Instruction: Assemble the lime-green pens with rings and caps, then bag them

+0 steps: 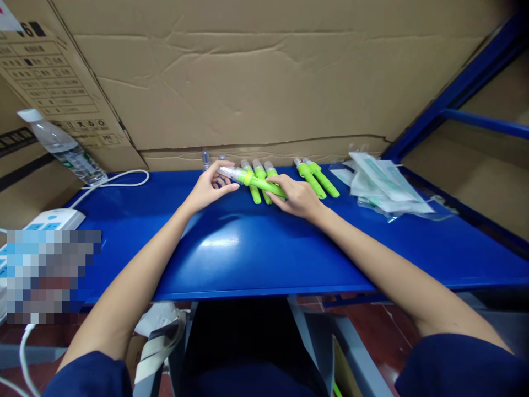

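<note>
A green pen-shaped device (253, 180) with a clear tip lies crosswise between my hands, over the far part of the blue shelf (231, 248). My left hand (210, 187) curls round its clear tip end. My right hand (298, 197) pinches its green end. Under it, several green devices (261, 175) lie side by side on the shelf. Two more green devices (316, 177) lie just right of my right hand.
Clear plastic pouches (382, 184) are piled at the right. A water bottle (61, 146) leans at the far left beside a white cable (119, 181) and a white power strip (53, 219). Cardboard boxes (264, 77) wall the back. Two small clear caps (205, 160) stand near the boxes.
</note>
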Demonstrator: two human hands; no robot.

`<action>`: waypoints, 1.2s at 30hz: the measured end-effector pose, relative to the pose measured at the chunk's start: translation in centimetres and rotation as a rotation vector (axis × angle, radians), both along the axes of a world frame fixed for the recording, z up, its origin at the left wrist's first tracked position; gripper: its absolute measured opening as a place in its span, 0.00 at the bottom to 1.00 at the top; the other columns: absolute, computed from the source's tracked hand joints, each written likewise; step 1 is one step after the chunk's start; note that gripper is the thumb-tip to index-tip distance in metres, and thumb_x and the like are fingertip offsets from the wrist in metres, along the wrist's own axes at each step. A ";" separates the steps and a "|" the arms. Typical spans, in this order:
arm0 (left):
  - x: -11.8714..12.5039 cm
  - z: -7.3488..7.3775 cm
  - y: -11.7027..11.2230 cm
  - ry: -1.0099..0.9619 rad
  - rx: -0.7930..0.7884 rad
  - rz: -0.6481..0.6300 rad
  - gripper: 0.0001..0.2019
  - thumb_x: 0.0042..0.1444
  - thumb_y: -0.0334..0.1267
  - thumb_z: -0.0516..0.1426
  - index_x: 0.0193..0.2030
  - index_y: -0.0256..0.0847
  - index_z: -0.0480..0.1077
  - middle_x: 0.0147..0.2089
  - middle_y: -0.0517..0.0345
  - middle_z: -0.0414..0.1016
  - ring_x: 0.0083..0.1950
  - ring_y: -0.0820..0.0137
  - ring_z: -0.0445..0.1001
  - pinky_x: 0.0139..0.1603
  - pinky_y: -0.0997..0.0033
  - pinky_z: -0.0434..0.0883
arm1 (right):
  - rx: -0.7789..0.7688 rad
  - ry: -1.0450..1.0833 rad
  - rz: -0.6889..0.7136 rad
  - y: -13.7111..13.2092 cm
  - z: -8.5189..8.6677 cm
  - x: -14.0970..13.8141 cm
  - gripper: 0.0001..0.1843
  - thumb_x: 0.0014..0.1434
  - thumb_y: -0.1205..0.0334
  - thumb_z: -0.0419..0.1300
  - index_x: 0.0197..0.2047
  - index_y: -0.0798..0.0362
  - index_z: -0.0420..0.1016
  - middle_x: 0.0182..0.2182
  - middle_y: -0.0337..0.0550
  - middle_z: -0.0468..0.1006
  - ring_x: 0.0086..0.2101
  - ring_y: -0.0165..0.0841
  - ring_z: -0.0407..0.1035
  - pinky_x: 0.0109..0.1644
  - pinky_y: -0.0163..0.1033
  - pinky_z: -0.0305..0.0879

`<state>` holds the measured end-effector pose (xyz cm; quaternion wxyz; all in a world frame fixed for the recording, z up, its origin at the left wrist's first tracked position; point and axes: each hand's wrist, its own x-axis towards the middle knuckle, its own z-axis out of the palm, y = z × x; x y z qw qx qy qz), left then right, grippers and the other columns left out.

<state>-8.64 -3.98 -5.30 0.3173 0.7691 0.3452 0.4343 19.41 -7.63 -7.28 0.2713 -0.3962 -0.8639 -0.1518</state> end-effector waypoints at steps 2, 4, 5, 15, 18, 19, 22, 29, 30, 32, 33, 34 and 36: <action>0.1 0.0 -0.1 -0.005 0.000 -0.030 0.31 0.50 0.52 0.69 0.58 0.42 0.68 0.38 0.58 0.76 0.35 0.73 0.75 0.35 0.75 0.69 | -0.022 0.020 -0.008 0.0 0.1 0.1 0.22 0.71 0.52 0.49 0.57 0.58 0.72 0.49 0.59 0.81 0.45 0.45 0.79 0.45 0.45 0.73; 0.1 0.2 -0.1 -0.070 -0.002 -0.056 0.30 0.50 0.52 0.69 0.55 0.41 0.70 0.42 0.56 0.77 0.37 0.73 0.76 0.39 0.75 0.72 | -0.044 0.055 -0.009 0.2 0.1 0.2 0.23 0.71 0.51 0.49 0.58 0.57 0.71 0.51 0.60 0.80 0.46 0.46 0.78 0.47 0.48 0.73; 0.0 0.3 -0.1 -0.101 -0.009 -0.067 0.28 0.49 0.52 0.69 0.53 0.41 0.70 0.43 0.56 0.77 0.38 0.73 0.77 0.41 0.75 0.73 | -0.048 0.082 -0.002 0.3 0.1 0.3 0.23 0.71 0.50 0.49 0.58 0.56 0.71 0.51 0.60 0.80 0.48 0.47 0.78 0.50 0.49 0.73; -0.3 0.7 -0.6 0.025 -0.158 -0.126 0.28 0.51 0.58 0.67 0.47 0.40 0.66 0.30 0.61 0.76 0.31 0.72 0.77 0.35 0.74 0.72 | 0.036 0.243 -0.006 0.9 0.0 0.8 0.21 0.70 0.48 0.51 0.54 0.52 0.75 0.49 0.56 0.76 0.50 0.46 0.72 0.57 0.54 0.69; 0.0 0.4 -0.6 0.105 -0.164 -0.097 0.31 0.53 0.62 0.64 0.51 0.37 0.68 0.35 0.54 0.80 0.35 0.69 0.78 0.40 0.71 0.73 | 0.071 0.276 -0.050 1.1 0.0 1.0 0.22 0.70 0.46 0.52 0.56 0.51 0.76 0.45 0.54 0.75 0.46 0.45 0.72 0.53 0.54 0.70; 0.0 0.4 -0.6 0.135 -0.162 -0.079 0.33 0.53 0.63 0.63 0.53 0.36 0.69 0.37 0.53 0.81 0.36 0.68 0.78 0.41 0.70 0.73 | 0.086 0.292 -0.040 1.2 -0.1 1.1 0.23 0.70 0.46 0.52 0.57 0.51 0.75 0.44 0.54 0.74 0.45 0.45 0.72 0.53 0.54 0.71; -0.1 0.3 -0.4 0.175 -0.159 -0.036 0.36 0.53 0.64 0.63 0.55 0.33 0.71 0.40 0.49 0.81 0.37 0.67 0.78 0.42 0.69 0.73 | 0.116 0.338 0.028 1.7 -0.4 1.3 0.27 0.69 0.44 0.54 0.63 0.52 0.70 0.45 0.55 0.74 0.47 0.47 0.71 0.53 0.56 0.71; -1.1 0.0 0.2 0.064 -0.246 -0.068 0.33 0.53 0.63 0.63 0.53 0.33 0.73 0.38 0.50 0.81 0.35 0.69 0.76 0.38 0.71 0.72 | 0.108 0.366 0.165 2.5 -0.8 1.2 0.24 0.69 0.50 0.53 0.64 0.52 0.61 0.53 0.59 0.71 0.54 0.50 0.69 0.59 0.61 0.67; -1.2 0.1 0.2 0.066 -0.238 -0.066 0.33 0.53 0.62 0.63 0.54 0.34 0.73 0.38 0.51 0.81 0.35 0.69 0.76 0.37 0.72 0.72 | 0.118 0.360 0.188 2.4 -0.7 1.1 0.21 0.70 0.51 0.52 0.61 0.51 0.63 0.52 0.59 0.72 0.54 0.49 0.69 0.59 0.61 0.67; -1.2 0.2 0.1 0.090 -0.179 -0.040 0.33 0.52 0.62 0.64 0.55 0.35 0.74 0.40 0.52 0.81 0.36 0.68 0.77 0.39 0.72 0.72 | 0.122 0.342 0.216 2.0 -0.4 1.0 0.18 0.71 0.50 0.52 0.57 0.51 0.67 0.50 0.57 0.73 0.53 0.47 0.70 0.59 0.59 0.67; -1.1 0.3 0.0 0.107 -0.133 -0.022 0.33 0.51 0.61 0.65 0.54 0.36 0.75 0.42 0.52 0.82 0.39 0.67 0.78 0.41 0.72 0.72 | 0.109 0.334 0.216 1.8 -0.2 0.9 0.17 0.71 0.49 0.52 0.54 0.51 0.68 0.50 0.56 0.74 0.53 0.47 0.70 0.58 0.57 0.68; -1.1 0.4 -0.1 0.125 -0.085 -0.009 0.32 0.50 0.60 0.66 0.52 0.36 0.76 0.45 0.51 0.82 0.41 0.66 0.78 0.44 0.71 0.72 | 0.084 0.330 0.204 1.6 0.0 0.9 0.18 0.71 0.47 0.52 0.52 0.51 0.70 0.49 0.56 0.74 0.51 0.46 0.71 0.57 0.56 0.68; -0.9 0.7 -0.4 0.163 0.000 -0.001 0.30 0.50 0.60 0.67 0.50 0.36 0.77 0.50 0.50 0.82 0.46 0.64 0.79 0.48 0.71 0.72 | 0.014 0.332 0.158 1.3 0.3 1.0 0.22 0.71 0.42 0.49 0.45 0.52 0.72 0.45 0.55 0.76 0.47 0.45 0.73 0.53 0.52 0.70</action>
